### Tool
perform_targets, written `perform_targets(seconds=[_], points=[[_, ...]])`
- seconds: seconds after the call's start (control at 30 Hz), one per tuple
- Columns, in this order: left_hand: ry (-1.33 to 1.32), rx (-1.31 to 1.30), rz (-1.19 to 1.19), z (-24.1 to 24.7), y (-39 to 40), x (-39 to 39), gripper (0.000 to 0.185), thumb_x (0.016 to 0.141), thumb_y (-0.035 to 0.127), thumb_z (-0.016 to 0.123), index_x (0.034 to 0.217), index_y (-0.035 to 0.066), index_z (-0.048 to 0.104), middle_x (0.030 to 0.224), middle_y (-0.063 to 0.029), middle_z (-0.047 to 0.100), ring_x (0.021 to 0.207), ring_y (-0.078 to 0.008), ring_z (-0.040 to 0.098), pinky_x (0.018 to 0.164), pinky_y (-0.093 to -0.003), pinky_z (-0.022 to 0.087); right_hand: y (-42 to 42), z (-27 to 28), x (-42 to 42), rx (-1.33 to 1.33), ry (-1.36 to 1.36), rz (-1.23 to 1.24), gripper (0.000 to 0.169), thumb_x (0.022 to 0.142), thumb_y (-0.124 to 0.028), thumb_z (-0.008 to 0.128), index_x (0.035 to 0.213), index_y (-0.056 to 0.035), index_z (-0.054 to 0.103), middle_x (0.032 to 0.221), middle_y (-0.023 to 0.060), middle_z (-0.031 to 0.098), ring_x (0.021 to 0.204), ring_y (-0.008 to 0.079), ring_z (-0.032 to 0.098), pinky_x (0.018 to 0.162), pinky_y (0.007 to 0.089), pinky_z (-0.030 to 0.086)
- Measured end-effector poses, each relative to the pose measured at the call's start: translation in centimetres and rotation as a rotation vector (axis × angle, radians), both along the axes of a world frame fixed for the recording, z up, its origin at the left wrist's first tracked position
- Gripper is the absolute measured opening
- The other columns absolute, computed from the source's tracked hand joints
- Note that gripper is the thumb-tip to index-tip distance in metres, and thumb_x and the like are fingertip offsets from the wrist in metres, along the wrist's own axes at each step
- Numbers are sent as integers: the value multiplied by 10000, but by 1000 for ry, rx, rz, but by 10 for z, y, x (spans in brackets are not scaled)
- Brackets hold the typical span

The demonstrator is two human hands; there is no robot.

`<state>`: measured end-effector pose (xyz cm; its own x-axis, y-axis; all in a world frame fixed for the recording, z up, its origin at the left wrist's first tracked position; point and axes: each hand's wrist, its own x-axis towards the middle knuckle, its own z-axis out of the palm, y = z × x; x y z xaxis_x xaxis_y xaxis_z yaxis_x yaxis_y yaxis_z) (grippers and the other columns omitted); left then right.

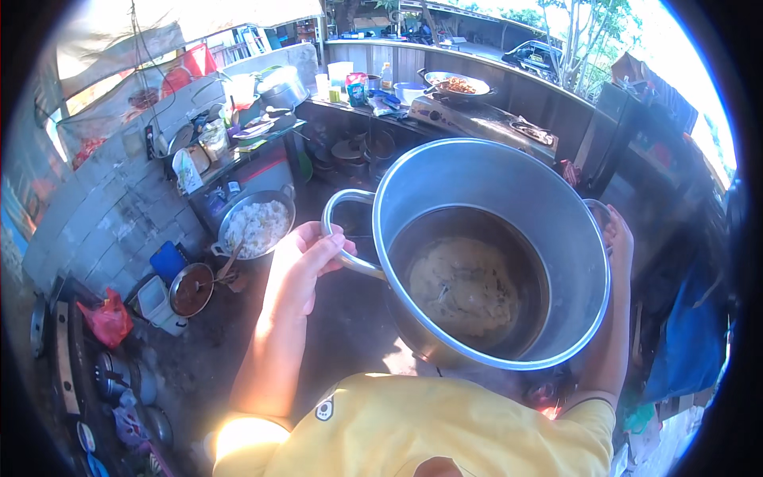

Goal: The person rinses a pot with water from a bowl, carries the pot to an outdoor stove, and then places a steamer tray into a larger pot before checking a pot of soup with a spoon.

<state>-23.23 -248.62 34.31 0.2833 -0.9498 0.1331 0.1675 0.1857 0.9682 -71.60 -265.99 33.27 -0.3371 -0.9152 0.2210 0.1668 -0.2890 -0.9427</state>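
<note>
A large deep metal cooking pot [495, 173] hangs in front of my chest, tilted so that I look down into it. Thin liquid with pale, cloudy matter [462, 286] covers its bottom. My left hand [307, 253] grips the looped handle [351, 197] on the pot's left side, thumb on top. On the opposite side, the fingers of my right hand [619, 235] curl around the other handle [598, 208]. The pot's wall hides part of my right forearm.
A gas stove [483, 122] at the back carries a wok [456, 84] of food. To the left sit a basin of white rice [256, 229] and a pan of brown sauce [191, 289]. Cluttered shelves [238, 149] line the block wall [113, 220]. A red plastic bag [107, 319] lies at far left.
</note>
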Motion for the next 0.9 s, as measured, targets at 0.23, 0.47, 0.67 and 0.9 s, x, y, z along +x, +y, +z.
perform_targets(seconds=[0.23,0.47,0.67,0.9], points=[[6,-18,-92,-4,-183,50,252,761,189,599,936,15,547,774,-71,600,733,-127,592,641,-217,461,-148,5,29,-17,73,-107,285,862,-137,467,1107,-1,520,537,-60,331,413,21,280,372,175,235],[25,9,-426,-10,-372,76,223,761,191,603,913,35,550,787,-54,602,719,-110,583,633,-198,441,-208,-9,19,13,84,-339,276,843,-125,483,1092,-13,527,527,-64,334,386,16,274,340,165,221],[-52,74,-613,-4,-509,66,183,770,176,597,891,44,555,779,-41,598,724,-93,572,622,-177,435,-238,-18,20,20,76,-606,245,822,-61,472,1063,-17,466,540,-45,345,390,25,284,340,164,254],[-90,-4,-845,9,-659,11,206,762,217,607,859,39,567,806,-34,598,638,-34,498,612,-172,426,-280,29,-20,5,181,-827,216,823,-67,469,1033,-21,445,563,-25,369,394,28,295,344,163,256]])
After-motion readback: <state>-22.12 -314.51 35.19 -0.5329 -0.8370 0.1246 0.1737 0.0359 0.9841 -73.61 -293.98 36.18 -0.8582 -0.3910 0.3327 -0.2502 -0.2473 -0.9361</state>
